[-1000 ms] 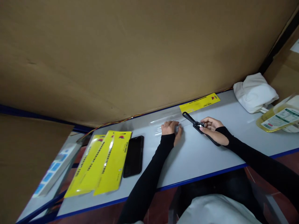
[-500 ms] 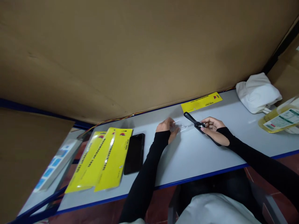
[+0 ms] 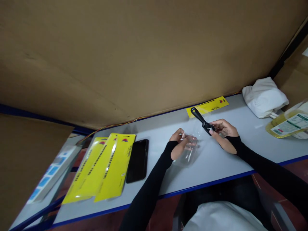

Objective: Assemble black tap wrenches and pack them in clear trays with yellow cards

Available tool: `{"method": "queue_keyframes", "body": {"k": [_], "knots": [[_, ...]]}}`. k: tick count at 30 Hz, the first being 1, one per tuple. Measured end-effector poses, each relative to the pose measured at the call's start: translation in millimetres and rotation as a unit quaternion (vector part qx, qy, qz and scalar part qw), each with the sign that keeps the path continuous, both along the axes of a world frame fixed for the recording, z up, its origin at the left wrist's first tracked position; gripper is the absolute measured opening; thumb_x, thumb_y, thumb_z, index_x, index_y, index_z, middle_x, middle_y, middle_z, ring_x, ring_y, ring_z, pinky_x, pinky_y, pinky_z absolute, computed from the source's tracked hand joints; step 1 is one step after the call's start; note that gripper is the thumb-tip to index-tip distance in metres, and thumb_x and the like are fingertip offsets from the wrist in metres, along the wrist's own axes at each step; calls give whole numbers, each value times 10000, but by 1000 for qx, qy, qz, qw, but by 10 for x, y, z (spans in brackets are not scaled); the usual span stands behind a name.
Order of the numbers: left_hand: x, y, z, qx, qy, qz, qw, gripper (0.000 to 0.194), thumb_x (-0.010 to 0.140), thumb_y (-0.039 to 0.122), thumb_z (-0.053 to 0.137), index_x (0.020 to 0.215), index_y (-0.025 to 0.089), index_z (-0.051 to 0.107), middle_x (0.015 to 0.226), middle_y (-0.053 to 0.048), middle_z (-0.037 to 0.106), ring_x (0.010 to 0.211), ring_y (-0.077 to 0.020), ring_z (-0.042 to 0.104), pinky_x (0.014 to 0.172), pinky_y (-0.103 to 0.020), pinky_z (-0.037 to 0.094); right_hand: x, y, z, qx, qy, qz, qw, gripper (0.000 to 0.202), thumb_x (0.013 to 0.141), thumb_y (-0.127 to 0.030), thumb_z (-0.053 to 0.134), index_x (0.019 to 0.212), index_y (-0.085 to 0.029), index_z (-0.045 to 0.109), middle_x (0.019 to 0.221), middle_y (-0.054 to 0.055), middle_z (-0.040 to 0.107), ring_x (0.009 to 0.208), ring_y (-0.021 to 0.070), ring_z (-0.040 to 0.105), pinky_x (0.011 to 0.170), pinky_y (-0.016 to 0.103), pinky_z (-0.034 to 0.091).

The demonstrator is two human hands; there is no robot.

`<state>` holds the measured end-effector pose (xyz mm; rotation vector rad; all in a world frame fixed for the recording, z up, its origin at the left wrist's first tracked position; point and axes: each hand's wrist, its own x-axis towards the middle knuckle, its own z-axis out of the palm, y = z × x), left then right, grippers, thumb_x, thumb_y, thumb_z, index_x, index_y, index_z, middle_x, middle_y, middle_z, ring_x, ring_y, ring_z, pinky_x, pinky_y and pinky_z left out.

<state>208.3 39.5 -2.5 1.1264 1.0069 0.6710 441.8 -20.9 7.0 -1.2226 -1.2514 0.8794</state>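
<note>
In the head view, my right hand (image 3: 223, 131) grips a black spokeshave (image 3: 198, 116) near its middle, with one handle pointing up and left. My fingers and thumb cover part of its body. Pinched in my left hand (image 3: 178, 143) is a clear plastic blister shell (image 3: 190, 153), which hangs over the grey table to the left of the tool. Behind both hands, a yellow backing card (image 3: 211, 105) lies flat along the back edge.
Yellow carded packages (image 3: 115, 170) overlap at the left, beside a black phone (image 3: 137, 160). A white and blue box (image 3: 49, 176) lies farther left. White cloth (image 3: 264, 98) and a bottle of yellow liquid (image 3: 288, 123) are at the right. A cardboard wall (image 3: 154, 57) rises behind the table.
The plastic shell has come away from the spokeshave and turned downward in my left hand, nearer the front edge. The spokeshave has moved slightly right, still in my right hand.
</note>
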Motion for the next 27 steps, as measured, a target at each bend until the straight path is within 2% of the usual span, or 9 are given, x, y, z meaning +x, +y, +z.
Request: {"method": "queue_keyframes", "body": {"k": [3,6,9,12,17,21,23,25,27], "knots": [[172,-96,-78,-55,-102,-16,993,524,830,428,785,1033,266,330,992,-72,804,788,-308,805,648,-475,652,-29,-10,0,-11,-47,-12,999,287,926,-436,716,1115,-221,698,863,43,687,704,147,580,556,251,431],[284,-183,-101,-39,-124,3,992,564,865,502,764,1167,246,362,1001,-113,801,744,-294,797,614,-434,641,-53,-5,-14,-25,-94,-27,995,246,916,-394,699,1096,-227,703,854,36,691,637,128,546,535,248,416],[349,-230,-99,19,-116,65,991,625,876,592,737,1251,218,406,1014,-139,787,763,-279,787,593,-378,623,-66,4,-33,-23,-135,-27,990,204,899,-346,677,1062,-227,706,847,31,686,595,117,520,511,245,404],[400,-262,-99,31,-104,97,989,716,872,606,748,1353,220,383,1113,-155,758,857,-285,777,575,-366,627,-75,7,-66,-19,-162,-21,986,182,877,-305,663,1036,-225,702,837,33,684,606,126,548,488,239,394],[473,-388,-146,58,-72,80,992,843,911,594,721,1519,263,239,1400,-222,612,1079,-311,723,452,-244,559,-79,-6,-117,17,-205,-24,978,177,901,-261,638,1065,-228,697,858,38,693,655,143,600,559,262,468],[494,-487,-162,98,-30,75,992,880,909,568,741,1570,277,239,1408,-218,614,1131,-311,695,488,-225,563,-83,-19,-100,35,-236,-30,971,183,903,-267,649,1074,-226,702,850,36,703,632,147,609,607,287,506],[493,-497,-150,99,-4,73,992,909,912,568,737,1596,278,213,1390,-217,625,1062,-293,717,455,-207,537,-93,-26,-78,47,-254,-33,966,180,898,-254,646,1062,-224,713,855,37,711,622,146,612,619,291,516],[491,-484,-139,87,24,64,994,922,937,583,696,1616,282,150,1360,-211,631,870,-239,741,379,-191,479,-108,-34,-56,61,-269,-33,961,189,904,-242,632,1066,-226,728,862,39,717,621,149,616,627,294,521],[490,-461,-138,70,41,54,995,893,959,596,655,1614,285,134,1287,-181,653,649,-161,697,333,-182,428,-125,-43,-42,73,-281,-31,956,203,919,-251,624,1079,-239,748,852,38,719,624,158,617,637,303,525]]}}
